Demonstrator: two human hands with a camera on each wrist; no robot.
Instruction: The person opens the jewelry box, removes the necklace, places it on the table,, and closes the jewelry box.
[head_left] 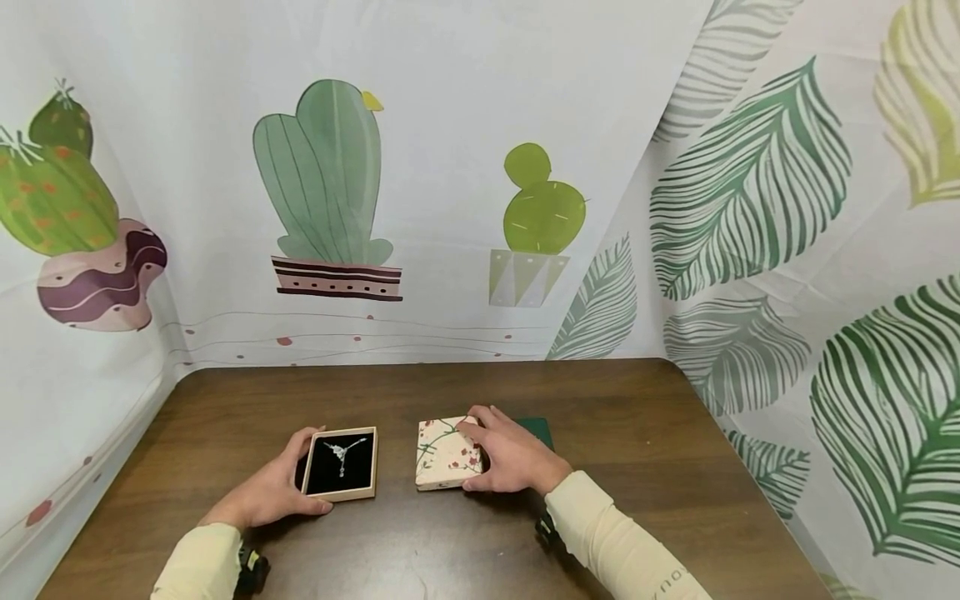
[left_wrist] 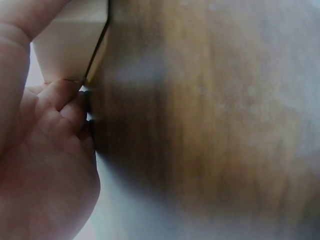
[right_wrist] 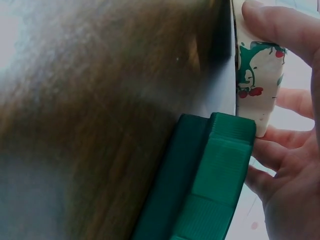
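Note:
My left hand [head_left: 273, 490] grips a small cream jewelry box [head_left: 354, 495] at its left side, thumb at the near corner and fingers at the far one. Inside, a silver necklace [head_left: 340, 454] with a drop pendant lies on a black pad. To the right, my right hand [head_left: 516, 454] holds a cream box lid [head_left: 441, 457] printed with red blossoms and green stems, fingers on the far edge and thumb on the near one. The lid's patterned side [right_wrist: 257, 75] also shows in the right wrist view, between thumb and fingers.
A green box [right_wrist: 220, 170] stands just right of the lid, partly hidden behind my right hand in the head view. Everything is on a brown wooden table [head_left: 600, 392]. A printed cloth [head_left: 450, 208] with cacti and leaves hangs behind it.

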